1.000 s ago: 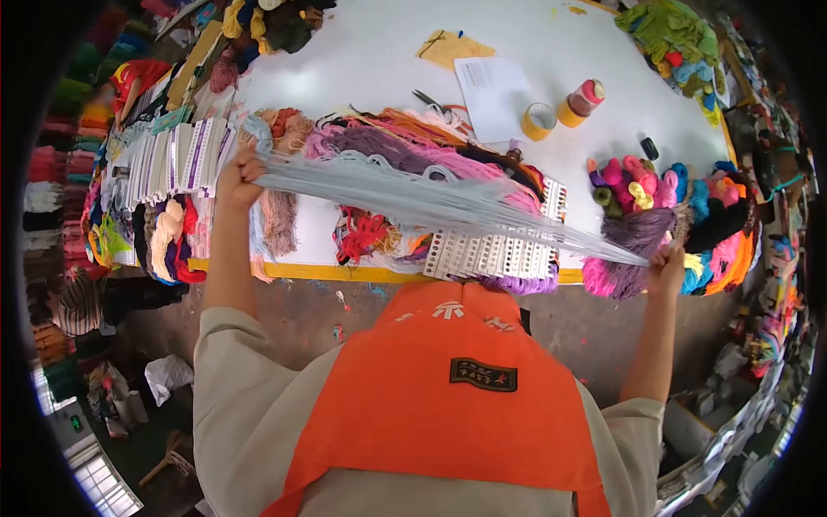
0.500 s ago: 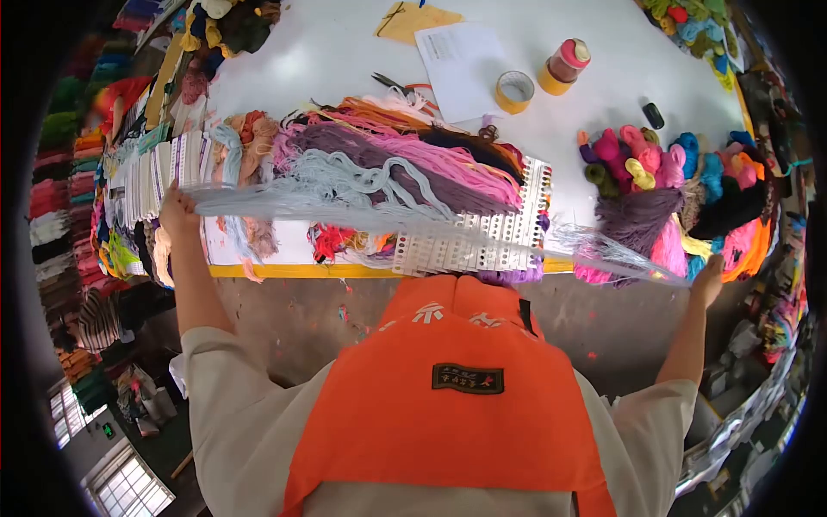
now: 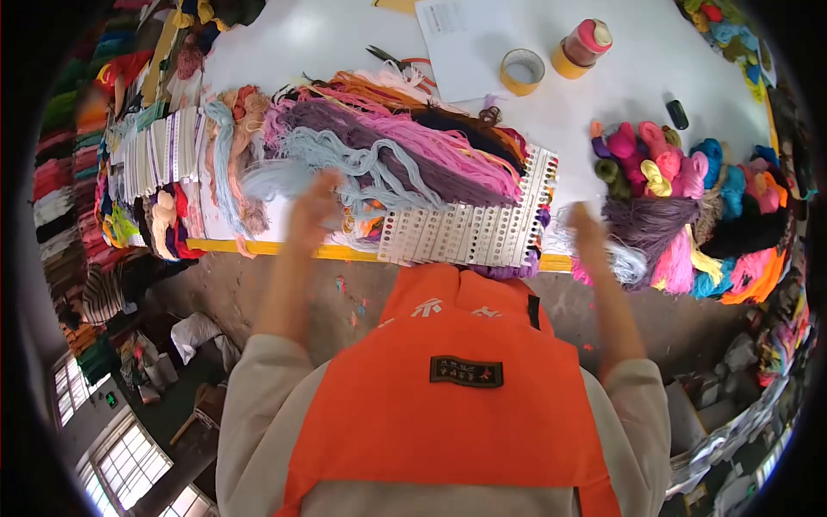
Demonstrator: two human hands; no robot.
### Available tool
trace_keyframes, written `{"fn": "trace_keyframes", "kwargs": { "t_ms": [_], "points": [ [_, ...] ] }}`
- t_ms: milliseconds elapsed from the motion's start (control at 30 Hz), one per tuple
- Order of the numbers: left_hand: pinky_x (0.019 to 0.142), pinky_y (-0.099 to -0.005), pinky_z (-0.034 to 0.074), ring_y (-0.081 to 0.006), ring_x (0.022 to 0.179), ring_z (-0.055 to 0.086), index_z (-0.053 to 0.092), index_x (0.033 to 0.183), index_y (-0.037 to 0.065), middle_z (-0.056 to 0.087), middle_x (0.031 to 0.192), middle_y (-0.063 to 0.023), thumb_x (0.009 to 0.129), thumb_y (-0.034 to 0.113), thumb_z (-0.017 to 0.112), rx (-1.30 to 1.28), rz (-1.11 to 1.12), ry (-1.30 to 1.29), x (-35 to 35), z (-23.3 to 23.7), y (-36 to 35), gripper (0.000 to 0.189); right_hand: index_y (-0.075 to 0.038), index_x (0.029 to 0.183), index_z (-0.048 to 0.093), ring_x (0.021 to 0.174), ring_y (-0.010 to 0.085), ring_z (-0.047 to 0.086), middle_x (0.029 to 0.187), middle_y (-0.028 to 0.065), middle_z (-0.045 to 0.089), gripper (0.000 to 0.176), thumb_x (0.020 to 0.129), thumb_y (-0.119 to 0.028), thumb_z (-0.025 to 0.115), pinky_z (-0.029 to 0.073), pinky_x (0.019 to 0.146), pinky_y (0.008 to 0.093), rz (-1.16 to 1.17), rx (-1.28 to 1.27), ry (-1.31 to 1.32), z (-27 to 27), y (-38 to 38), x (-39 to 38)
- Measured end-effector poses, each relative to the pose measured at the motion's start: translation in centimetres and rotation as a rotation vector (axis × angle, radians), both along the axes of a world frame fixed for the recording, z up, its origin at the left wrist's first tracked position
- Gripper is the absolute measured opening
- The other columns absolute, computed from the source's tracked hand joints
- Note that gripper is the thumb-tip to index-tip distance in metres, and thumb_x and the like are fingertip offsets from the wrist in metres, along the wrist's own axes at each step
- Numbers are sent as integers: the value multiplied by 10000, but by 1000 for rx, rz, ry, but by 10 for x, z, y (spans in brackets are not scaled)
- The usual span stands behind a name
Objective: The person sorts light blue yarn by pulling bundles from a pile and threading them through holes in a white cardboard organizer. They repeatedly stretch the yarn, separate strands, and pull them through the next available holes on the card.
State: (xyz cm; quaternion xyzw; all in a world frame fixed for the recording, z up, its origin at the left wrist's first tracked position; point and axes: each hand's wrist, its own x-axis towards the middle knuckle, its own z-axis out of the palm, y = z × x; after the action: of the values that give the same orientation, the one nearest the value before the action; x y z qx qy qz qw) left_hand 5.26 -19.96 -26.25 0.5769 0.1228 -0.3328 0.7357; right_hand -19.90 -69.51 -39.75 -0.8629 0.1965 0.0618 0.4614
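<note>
My left hand is smeared by motion over the table's front edge, and its fingers cannot be made out. Pale blue yarn, also blurred, trails to its left. On the other side my right hand looks closed on pale thread, which shows on both sides of it. Between the hands lies an overlapping row of white hole-punched cards. Behind them spreads a heap of yarn hanks: light blue, dark purple and pink.
White cards and peach hanks lie left. Several bright skeins and a dark purple hank sit right. Farther back are scissors, paper, a tape roll, a pink-lidded jar and a small black object.
Both hands have come inward from wide apart, the left one moving right and the right one left. The pale strand stretched between them is no longer taut across the cards.
</note>
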Motion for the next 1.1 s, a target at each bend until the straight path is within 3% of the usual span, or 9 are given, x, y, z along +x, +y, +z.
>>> {"fn": "trace_keyframes", "kwargs": {
  "t_ms": [67,100,200,367,533,633,733,800,1100],
  "points": [
    [667,-236,460,-102,828,593,600,1186,-2,650,1110,-53,750,13,604,276,-360,221,-30,-26,-77,436,-59,1058,649,820,133,561,943,34,579,296,997,-280,462,471,705,275,57,561,303,61,91,66],
    [622,-253,475,-126,773,634,654,1034,-24,692,969,-82,804,71,604,504,-671,-297,-48,-38,-104,254,-70,1070,643,768,116,553,891,24,590,249,988,-253,497,460,639,254,178,546,156,49,116,75],
    [564,-291,491,-173,614,654,661,941,-43,697,822,-116,868,152,588,353,-261,218,-72,-57,-156,221,-73,1127,621,863,174,616,1051,59,657,244,991,-227,488,490,722,296,172,502,66,19,144,91],
    [528,-352,490,-242,463,623,672,892,-22,660,681,-148,869,232,617,661,-462,-243,-84,-74,-168,261,-26,1077,587,1056,202,614,1205,103,641,194,995,-155,468,453,915,290,23,368,-82,24,137,93],
    [562,-411,493,-329,584,653,672,885,4,639,644,-186,864,218,608,787,-543,-746,-94,-98,-175,225,-126,1030,562,758,365,646,794,133,656,160,966,-263,508,494,676,433,205,274,77,25,146,93],
    [586,-445,488,-380,674,649,666,868,-10,634,684,-228,853,217,621,802,-574,-732,-94,-97,-179,231,-142,1047,552,794,399,634,825,163,650,158,966,-269,502,488,683,454,244,228,93,26,145,100],
    [548,-404,477,-307,588,636,659,860,-17,645,675,-174,848,207,641,782,-472,-249,-92,-109,-178,225,-147,1071,525,809,402,637,841,166,655,165,963,-270,506,483,688,471,255,266,113,25,143,103],
    [431,-251,353,-79,468,479,647,841,13,540,575,-15,884,134,615,449,-367,9,-86,-97,-181,133,-150,1078,513,813,404,637,846,169,657,172,960,-274,509,481,690,476,219,295,48,21,144,105],
    [436,-250,340,-84,464,453,630,808,-3,530,573,-9,864,131,609,466,-509,-22,-76,-92,-184,147,-166,1083,522,779,392,646,821,150,665,178,947,-281,525,487,672,477,155,176,151,31,153,107]
  ]
}}
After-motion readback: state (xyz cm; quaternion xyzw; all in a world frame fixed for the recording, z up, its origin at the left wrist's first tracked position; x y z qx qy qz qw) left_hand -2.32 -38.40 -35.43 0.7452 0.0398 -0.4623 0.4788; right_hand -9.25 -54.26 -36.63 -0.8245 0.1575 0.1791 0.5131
